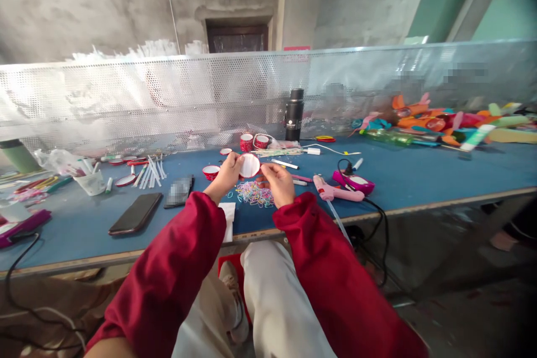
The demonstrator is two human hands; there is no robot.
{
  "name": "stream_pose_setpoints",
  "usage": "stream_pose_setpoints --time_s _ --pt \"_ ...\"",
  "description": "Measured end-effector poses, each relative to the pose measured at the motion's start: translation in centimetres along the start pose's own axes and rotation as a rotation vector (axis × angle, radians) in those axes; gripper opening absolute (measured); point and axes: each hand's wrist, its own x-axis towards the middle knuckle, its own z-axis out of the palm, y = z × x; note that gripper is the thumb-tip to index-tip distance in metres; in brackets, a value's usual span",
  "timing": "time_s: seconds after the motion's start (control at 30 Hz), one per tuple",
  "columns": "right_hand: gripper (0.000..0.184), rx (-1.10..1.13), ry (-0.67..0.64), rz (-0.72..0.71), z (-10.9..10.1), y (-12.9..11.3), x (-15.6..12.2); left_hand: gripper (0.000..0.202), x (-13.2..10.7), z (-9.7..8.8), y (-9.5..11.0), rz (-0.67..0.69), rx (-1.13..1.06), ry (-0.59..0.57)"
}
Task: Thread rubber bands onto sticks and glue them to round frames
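My left hand [229,172] grips a round white piece with a red rim [250,166] by its left edge, its white face turned toward me. Close to the piece's right edge, the fingers of my right hand [278,181] are pinched together; what they hold, if anything, is too small to make out. Below both hands lies a loose pile of small pastel-coloured loops [255,194]. A red paper cup with a white inside [211,172] sits just left of my left hand. Two more red cups [246,142] stand behind the hands.
Right of my hands are a pink glue gun [331,190] and a purple device with cords [353,182]. A black phone [135,213], white sticks [150,173] and a white cup [91,182] lie left. A black flask [295,116] stands before the perforated metal screen [168,103].
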Motion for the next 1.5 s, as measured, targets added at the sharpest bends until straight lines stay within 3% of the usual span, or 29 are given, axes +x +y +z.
stream_pose_setpoints --time_s 0.2,0.4,0.7,1.23,1.5 --pt "0.038 -0.103 -0.002 -0.006 -0.1 0.6 0.2 0.021 -0.5 0.0 0.4 -0.068 0.044 -0.114" --pt "0.035 -0.138 0.054 -0.015 -0.1 0.4 0.1 0.038 -0.6 -0.2 1.1 0.078 -0.016 -0.19" --pt "0.028 -0.176 -0.004 -0.031 0.1 0.1 -0.1 0.025 0.3 -0.5 -0.1 0.174 0.139 -0.041" --pt "0.014 -0.382 0.039 -0.284 -0.2 1.0 0.0 0.02 0.6 -0.7 -0.8 0.086 -0.004 -0.047" --pt "0.013 -0.47 0.096 -0.338 0.1 1.1 -0.1 0.012 0.5 -0.5 -0.6 0.066 -0.035 -0.035"
